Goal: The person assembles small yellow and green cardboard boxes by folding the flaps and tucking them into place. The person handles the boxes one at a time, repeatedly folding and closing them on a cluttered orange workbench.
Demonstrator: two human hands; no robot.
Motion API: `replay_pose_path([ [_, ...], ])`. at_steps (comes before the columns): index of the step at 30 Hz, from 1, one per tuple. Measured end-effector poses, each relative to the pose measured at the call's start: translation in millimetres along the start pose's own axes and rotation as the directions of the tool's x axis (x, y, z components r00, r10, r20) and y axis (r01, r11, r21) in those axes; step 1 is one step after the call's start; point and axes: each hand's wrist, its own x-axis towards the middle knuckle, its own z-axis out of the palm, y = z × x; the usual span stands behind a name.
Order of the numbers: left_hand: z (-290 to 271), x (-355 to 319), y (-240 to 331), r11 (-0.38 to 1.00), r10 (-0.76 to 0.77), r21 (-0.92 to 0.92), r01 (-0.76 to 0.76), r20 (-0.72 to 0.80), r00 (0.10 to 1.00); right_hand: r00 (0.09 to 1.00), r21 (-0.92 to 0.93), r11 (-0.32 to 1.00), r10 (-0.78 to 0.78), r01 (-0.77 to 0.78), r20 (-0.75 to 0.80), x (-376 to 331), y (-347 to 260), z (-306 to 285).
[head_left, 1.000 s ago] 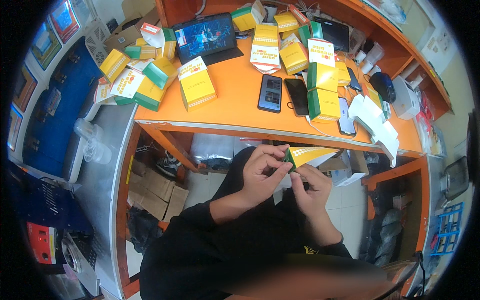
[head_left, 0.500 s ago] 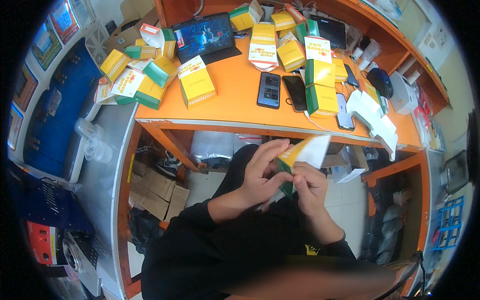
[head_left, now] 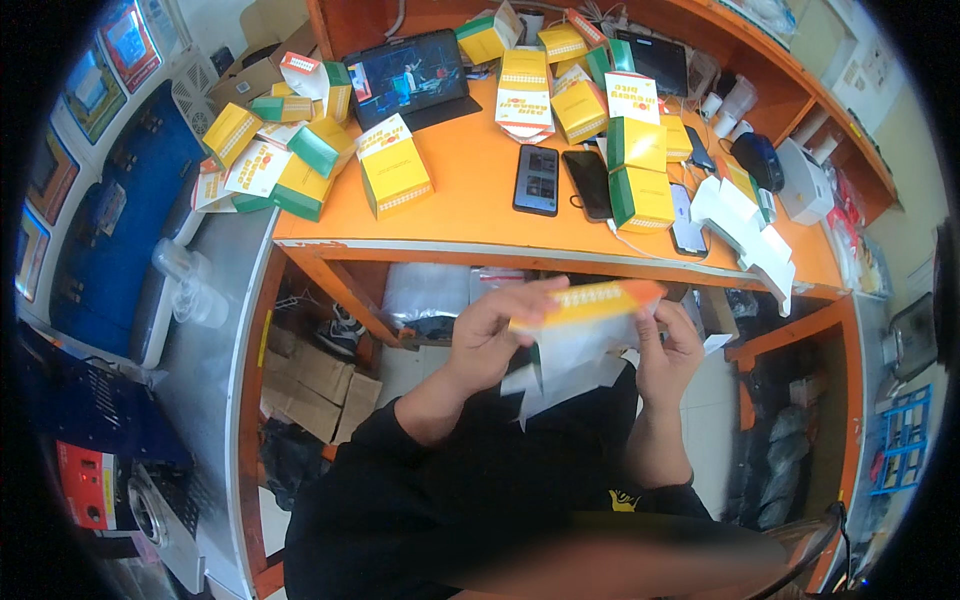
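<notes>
1. Clock read from picture centre. Carton (head_left: pixel 588 350) is held up in front of the torso, between 3 and 4 o'clock, nearer than the desk (head_left: pixel 470 195) edge and not on it. Yellow-orange edge up top, white panels splayed below; blurred, exact folds unclear.
2. Left hand (head_left: pixel 500 328): fingers curled closed around carton's 9 o'clock end; thumb contact partly unclear.
3. Right hand (head_left: pixel 668 345): narrow pinch at carton's 3 o'clock end, thumb on the near face; fingertips behind it hidden.
4. Handling (judged): very light, thin card, springy along creases, limp across loose panels. Printed side maybe a bit slick. Dents and creases easily, so no hard squeeze.
5. Best hold (judged): both ends of the yellow-orange edge, by the fold lines, where it's stiffest. Avoid dangling white flaps; they bend.
6. Around: box pile (head_left: pixel 280 165) at 10, lone box (head_left: pixel 395 178) at 11, tablet (head_left: pixel 408 82) between 11 and 12, lit phone (head_left: pixel 536 181) at 1, dark phone (head_left: pixel 587 186) between 1 and 2, white card (head_left: pixel 740 222) between 2 and 3, hanging over the desk edge.
</notes>
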Motion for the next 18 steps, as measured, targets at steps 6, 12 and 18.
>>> replay_pose_path([
  [6, 15.2, -0.6, 3.4, 0.982, -0.094, 0.137, 0.126, -0.221, 0.971, 0.969, -0.229, 0.960, -0.195, 0.158, -0.149, -10.0, -3.2, 0.9],
  [12, 34.4, -8.9, 1.6, 0.904, -0.426, -0.147, 0.401, -0.221, 0.878, 0.914, -0.108, 0.919, -0.354, 0.380, 0.200, -25.8, -19.9, 24.7],
  [18, 29.8, -7.3, -2.0, 0.922, -0.322, 0.100, 0.373, -0.332, 0.886, 0.962, -0.003, 0.967, -0.253, 0.255, 0.103, -26.1, -27.1, 22.0],
])
